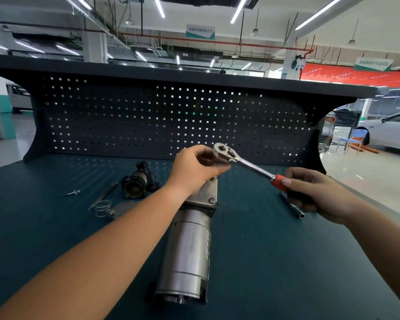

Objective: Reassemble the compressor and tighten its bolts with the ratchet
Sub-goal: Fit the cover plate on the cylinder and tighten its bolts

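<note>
A dark teal desk (pixel 286 262) is seen, backed at 12 o'clock by a perforated black pegboard (pixel 148 116). The compressor (pixel 189 250) is laid at the middle of the desk, its long axis run from 6 to 12 o'clock, with the smooth steel cylinder nearest and the bolted flange block at the far end.

The ratchet (pixel 247 163) is held in the air over that far end, head toward 11 o'clock and handle toward 4 o'clock. The left grip (pixel 194 168) is curled closed about the ratchet's head from below; whether a socket is fitted there cannot be told. The right grip (pixel 314 192) is wrapped closed, thumb on top, round the red-and-black handle.

At 10 o'clock from the compressor a black housing part (pixel 136 181) is set, with a wire spring (pixel 102 207) and a small screw (pixel 72 193) near it. At 3 o'clock a thin dark bar (pixel 293 207) is laid, partly hidden under the right grip.

The compressor is judged heavy, rigid and liable to roll on its round body, so it is best steadied at the squared flange. The ratchet is judged stiff and best pulled from the handle's end.
</note>
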Tool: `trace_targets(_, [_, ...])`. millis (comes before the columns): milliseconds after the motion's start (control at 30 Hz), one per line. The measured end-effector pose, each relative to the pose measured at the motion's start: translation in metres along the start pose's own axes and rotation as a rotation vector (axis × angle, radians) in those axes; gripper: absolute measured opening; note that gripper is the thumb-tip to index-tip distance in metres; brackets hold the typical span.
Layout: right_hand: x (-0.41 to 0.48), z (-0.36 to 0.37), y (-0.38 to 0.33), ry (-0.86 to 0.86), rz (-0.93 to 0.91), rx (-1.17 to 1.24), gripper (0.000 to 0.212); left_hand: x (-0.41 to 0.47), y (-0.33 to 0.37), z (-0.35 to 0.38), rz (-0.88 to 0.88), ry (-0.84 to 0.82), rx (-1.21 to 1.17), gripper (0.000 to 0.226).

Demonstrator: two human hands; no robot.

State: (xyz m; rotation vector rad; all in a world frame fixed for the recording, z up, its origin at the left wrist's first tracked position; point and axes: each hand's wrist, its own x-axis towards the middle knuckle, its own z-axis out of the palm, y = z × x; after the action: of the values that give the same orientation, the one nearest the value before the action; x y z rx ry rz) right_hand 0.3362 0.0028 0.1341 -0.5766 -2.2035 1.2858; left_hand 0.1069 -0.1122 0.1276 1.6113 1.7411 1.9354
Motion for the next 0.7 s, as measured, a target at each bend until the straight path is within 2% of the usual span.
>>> trace_targets(100, [-0.002,0.004,0.001,0.034,0.003,0.053,0.055,0.001,0.0,-0.002,-0.022,-0.009,0.0,0.007])
trace_targets(133, [-0.003,0.005,0.002,0.04,0.011,0.059,0.058,0.0,0.001,-0.002,-0.026,-0.035,0.006,0.012])
trace_targets(200, [-0.006,0.007,0.005,0.042,0.018,0.083,0.054,0.0,0.001,-0.002,-0.032,-0.078,-0.024,0.031])
trace_targets(300, [-0.01,0.012,0.012,0.058,0.032,0.098,0.041,0.0,0.001,-0.001,-0.023,-0.085,-0.024,0.042])
trace_targets(467, [-0.015,0.017,0.022,0.106,0.026,0.198,0.044,0.003,-0.004,0.001,-0.064,-0.066,-0.041,0.042])
trace_targets(633, [-0.017,0.021,0.019,0.136,0.04,0.228,0.069,0.001,-0.003,0.002,-0.089,-0.063,-0.059,0.038])
trace_targets(700, [-0.017,0.021,0.02,0.137,0.046,0.221,0.058,0.0,-0.002,0.002,-0.079,-0.059,-0.033,0.038])
